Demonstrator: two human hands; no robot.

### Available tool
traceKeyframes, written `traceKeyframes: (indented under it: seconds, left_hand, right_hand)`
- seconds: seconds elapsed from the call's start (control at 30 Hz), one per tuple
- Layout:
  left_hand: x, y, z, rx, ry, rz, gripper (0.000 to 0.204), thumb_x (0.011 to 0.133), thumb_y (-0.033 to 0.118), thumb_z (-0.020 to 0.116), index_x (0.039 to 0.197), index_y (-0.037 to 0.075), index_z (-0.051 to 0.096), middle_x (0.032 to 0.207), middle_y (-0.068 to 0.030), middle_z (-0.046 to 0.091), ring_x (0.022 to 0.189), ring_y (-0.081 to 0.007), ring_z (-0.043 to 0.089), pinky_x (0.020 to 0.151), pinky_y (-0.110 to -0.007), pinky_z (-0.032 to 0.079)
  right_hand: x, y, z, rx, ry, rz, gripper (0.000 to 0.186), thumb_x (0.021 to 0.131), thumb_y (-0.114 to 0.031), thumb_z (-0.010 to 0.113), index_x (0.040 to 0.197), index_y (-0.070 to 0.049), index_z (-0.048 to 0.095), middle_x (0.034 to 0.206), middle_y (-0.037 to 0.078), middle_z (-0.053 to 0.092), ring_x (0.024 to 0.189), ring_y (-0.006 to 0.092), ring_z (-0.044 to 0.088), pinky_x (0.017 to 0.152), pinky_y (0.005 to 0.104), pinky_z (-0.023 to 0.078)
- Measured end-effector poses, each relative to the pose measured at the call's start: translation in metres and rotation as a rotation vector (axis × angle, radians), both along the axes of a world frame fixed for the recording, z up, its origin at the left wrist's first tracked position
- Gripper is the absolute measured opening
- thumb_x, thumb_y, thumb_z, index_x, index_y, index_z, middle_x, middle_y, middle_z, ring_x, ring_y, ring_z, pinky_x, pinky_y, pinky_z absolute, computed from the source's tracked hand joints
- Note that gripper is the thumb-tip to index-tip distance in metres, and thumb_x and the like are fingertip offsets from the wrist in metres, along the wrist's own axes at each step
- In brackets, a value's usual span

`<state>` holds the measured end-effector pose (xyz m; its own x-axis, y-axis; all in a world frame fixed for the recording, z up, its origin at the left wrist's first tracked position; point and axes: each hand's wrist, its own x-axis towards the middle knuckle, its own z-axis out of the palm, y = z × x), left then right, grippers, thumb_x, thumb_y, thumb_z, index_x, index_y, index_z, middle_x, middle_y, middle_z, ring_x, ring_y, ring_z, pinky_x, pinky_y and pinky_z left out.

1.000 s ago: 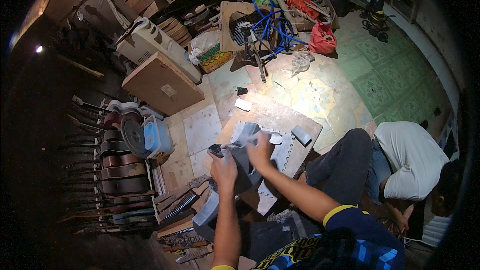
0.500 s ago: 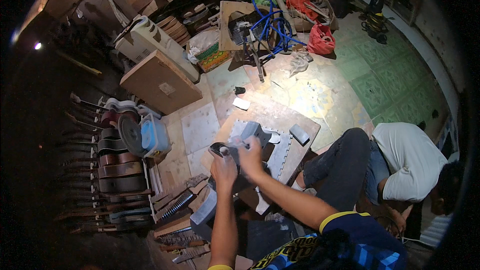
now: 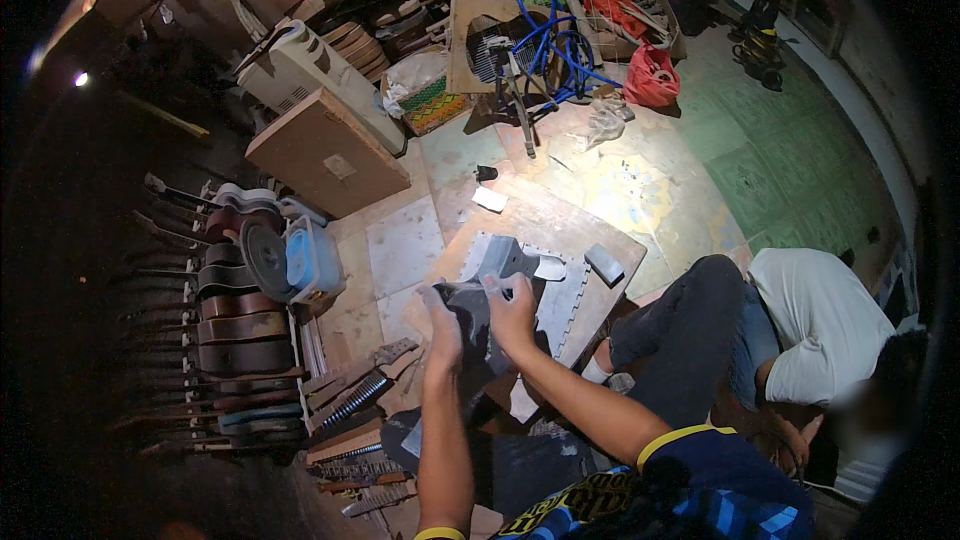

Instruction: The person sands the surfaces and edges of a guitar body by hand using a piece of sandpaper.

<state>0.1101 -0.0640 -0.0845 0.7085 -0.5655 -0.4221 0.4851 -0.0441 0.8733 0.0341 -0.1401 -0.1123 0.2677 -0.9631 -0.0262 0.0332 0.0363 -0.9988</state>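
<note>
A dark grey, dusty piece (image 3: 466,302) with a smooth curved surface lies between my two hands, above my lap; its exact kind cannot be told. My left hand (image 3: 443,328) is wrapped along its left edge, thumb side up. At its right edge my right hand (image 3: 512,312) grips with thumb and fingers bent. Just beyond the fingers a grey blocky form (image 3: 503,256) rises over a white jigsaw-edged foam mat (image 3: 562,308); whether it joins the held piece is hidden. A small grey rectangular block (image 3: 604,265) lies right of the mat on a wooden board (image 3: 540,205).
Guitar-shaped bodies with necks (image 3: 240,330) stand in a rack at left, beside a clear tub (image 3: 318,265). Wooden parts and springs (image 3: 360,400) lie near my left forearm. A person in a white shirt (image 3: 815,325) crouches at right. Blue hose (image 3: 545,40) coils beyond.
My hands have loosened from tight fists to a flatter hold at the piece's edges. The left hand has shifted slightly. A light grey surface beside my left forearm now shows darker and smaller.
</note>
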Motion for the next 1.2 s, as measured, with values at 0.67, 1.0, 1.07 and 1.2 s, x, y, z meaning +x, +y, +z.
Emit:
traceKeyframes:
  seconds: [0.67,1.0,1.07,1.2]
  left_hand:
    - [-0.03,0.002,0.026,0.037,-0.287,-0.154,0.077,0.104,0.068,0.021,0.14,0.004,0.045,0.118,-0.0085,0.062,0.109,-0.0194,0.058,0.101,-0.032,0.044]
    - [-0.059,-0.015,0.067,-0.006,-0.114,-0.033,0.068,0.107,0.062,0.022,0.133,0.006,0.049,0.118,-0.0075,0.059,0.112,-0.0208,0.055,0.105,-0.035,0.041]
    - [-0.055,-0.005,0.057,-0.036,-0.161,-0.091,0.067,0.107,0.062,0.024,0.133,0.005,0.049,0.117,-0.0072,0.059,0.11,-0.0203,0.055,0.103,-0.034,0.042]
    - [-0.054,-0.001,0.04,0.017,-0.205,-0.051,0.069,0.108,0.059,0.026,0.129,0.001,0.054,0.122,-0.0119,0.061,0.111,-0.0216,0.057,0.102,-0.035,0.044]
  right_hand:
    - [-0.019,0.021,0.041,-0.123,-0.193,0.192,0.031,0.093,-0.023,0.073,0.08,-0.001,0.055,0.085,0.011,0.059,0.078,0.0178,0.052,0.074,0.0365,0.046]
    - [-0.016,0.005,0.036,0.156,-0.108,0.172,0.028,0.089,-0.02,0.076,0.079,-0.002,0.058,0.086,0.015,0.062,0.085,0.0277,0.062,0.079,0.0388,0.048]
    - [-0.026,0.023,0.046,-0.057,-0.219,0.218,0.03,0.09,-0.022,0.076,0.078,-0.002,0.057,0.087,0.015,0.063,0.083,0.0263,0.061,0.076,0.0398,0.047]
    - [-0.023,0.001,0.022,0.412,-0.091,0.201,0.028,0.095,-0.021,0.07,0.079,-0.002,0.056,0.085,0.012,0.059,0.08,0.0192,0.054,0.073,0.0374,0.044]
